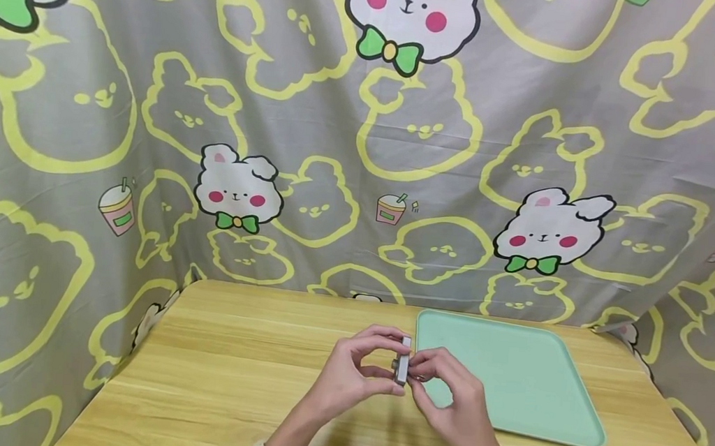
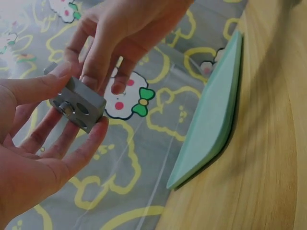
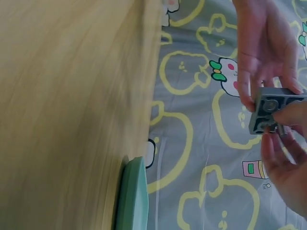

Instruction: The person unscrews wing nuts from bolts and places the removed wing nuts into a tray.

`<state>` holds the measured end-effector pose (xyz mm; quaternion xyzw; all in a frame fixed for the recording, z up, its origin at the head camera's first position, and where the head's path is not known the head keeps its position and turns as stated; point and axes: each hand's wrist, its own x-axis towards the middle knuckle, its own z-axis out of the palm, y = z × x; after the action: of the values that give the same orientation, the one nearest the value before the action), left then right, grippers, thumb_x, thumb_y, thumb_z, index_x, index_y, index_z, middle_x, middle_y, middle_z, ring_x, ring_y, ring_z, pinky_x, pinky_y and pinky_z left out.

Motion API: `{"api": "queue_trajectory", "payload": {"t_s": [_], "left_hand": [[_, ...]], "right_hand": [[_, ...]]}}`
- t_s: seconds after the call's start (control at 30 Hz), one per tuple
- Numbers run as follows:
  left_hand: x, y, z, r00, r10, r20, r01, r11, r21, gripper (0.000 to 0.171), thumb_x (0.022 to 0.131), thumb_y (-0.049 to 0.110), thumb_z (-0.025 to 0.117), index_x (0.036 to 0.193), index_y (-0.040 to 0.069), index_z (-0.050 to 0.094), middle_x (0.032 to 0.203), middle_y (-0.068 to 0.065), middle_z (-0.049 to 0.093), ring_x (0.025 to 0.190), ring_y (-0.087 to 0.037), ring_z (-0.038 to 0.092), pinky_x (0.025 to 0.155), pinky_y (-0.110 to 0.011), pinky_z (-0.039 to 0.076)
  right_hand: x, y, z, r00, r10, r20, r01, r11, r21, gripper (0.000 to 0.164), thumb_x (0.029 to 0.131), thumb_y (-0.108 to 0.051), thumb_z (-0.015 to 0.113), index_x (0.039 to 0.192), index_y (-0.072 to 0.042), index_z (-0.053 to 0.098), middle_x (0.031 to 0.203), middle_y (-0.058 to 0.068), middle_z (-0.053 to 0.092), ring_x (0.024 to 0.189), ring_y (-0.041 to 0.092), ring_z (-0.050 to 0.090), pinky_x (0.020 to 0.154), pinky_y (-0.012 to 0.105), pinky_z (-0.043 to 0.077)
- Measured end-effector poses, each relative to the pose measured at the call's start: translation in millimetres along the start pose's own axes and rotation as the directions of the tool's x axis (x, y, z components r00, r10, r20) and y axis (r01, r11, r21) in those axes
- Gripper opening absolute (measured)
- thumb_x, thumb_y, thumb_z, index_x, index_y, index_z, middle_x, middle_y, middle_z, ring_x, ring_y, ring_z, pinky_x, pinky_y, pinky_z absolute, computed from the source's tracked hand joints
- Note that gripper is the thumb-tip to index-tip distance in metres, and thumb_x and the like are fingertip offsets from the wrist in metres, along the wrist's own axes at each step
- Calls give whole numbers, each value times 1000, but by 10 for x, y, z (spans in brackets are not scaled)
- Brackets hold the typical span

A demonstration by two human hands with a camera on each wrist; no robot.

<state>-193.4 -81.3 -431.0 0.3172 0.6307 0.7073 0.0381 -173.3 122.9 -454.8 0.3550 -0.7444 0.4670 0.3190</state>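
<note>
A small grey rectangular block (image 1: 404, 364) is held upright above the table by my left hand (image 1: 346, 372), thumb and fingertips on its edges. In the left wrist view the block (image 2: 82, 104) shows round holes, with a short metal stud (image 2: 65, 108) standing out of one face. The opposite face, in the right wrist view, has dark round recesses (image 3: 271, 106). My right hand (image 1: 457, 399) is at that face, thumb and fingertips pinching a small shiny metal piece (image 1: 419, 378). Fingers mostly cover this piece, so its exact kind cannot be told.
A mint-green tray (image 1: 534, 377) with a raised rim lies on the wooden table (image 1: 214, 366), behind and to the right of my hands. A grey cloth (image 1: 314, 128) with cartoon rabbits hangs behind the table and at its sides.
</note>
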Motion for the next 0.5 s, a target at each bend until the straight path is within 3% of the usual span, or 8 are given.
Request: {"api": "queue_trajectory", "payload": {"t_s": [0.07,0.17,0.3,0.4,0.5], "left_hand": [[-3,2,-7,1000,2,2,-2,1000,-11,44,79,-8,84,120,-7,70,135,-15,58,124,-29,58,87,-46,64],[-7,7,-12,1000,0,3,0,1000,-18,44,79,-8,84,121,-8,69,136,-15,57,124,-29,57,87,-46,64],[-5,7,-17,1000,-1,0,1,1000,-13,44,80,-7,84,121,-6,70,135,-14,58,124,-29,58,87,-46,64],[-1,5,-27,1000,1,-13,-1,1000,-1,44,79,-8,84,121,-4,70,135,-15,58,123,-28,58,87,-45,64],[6,10,-40,999,2,-37,-1,1000,8,45,78,-11,84,120,-3,71,136,-16,58,124,-28,58,87,-45,64]], "right_hand": [[0,25,15,998,-67,-13,66,997,-41,26,84,8,75,97,-14,70,104,1,68,92,16,67,83,16,58],[2,41,25,996,-89,-16,88,995,-51,13,91,-1,71,97,-13,70,104,2,68,93,17,67,89,15,57],[16,20,16,997,-73,-7,72,996,-59,29,81,8,77,99,-13,70,106,1,68,94,17,67,90,15,56],[30,-21,2,1000,-31,7,31,998,-47,44,73,17,80,103,-13,69,109,2,68,96,17,67,89,15,56],[36,-63,-17,996,82,24,-82,996,33,40,79,14,80,108,-10,68,113,5,67,101,20,66,87,21,59]]}}
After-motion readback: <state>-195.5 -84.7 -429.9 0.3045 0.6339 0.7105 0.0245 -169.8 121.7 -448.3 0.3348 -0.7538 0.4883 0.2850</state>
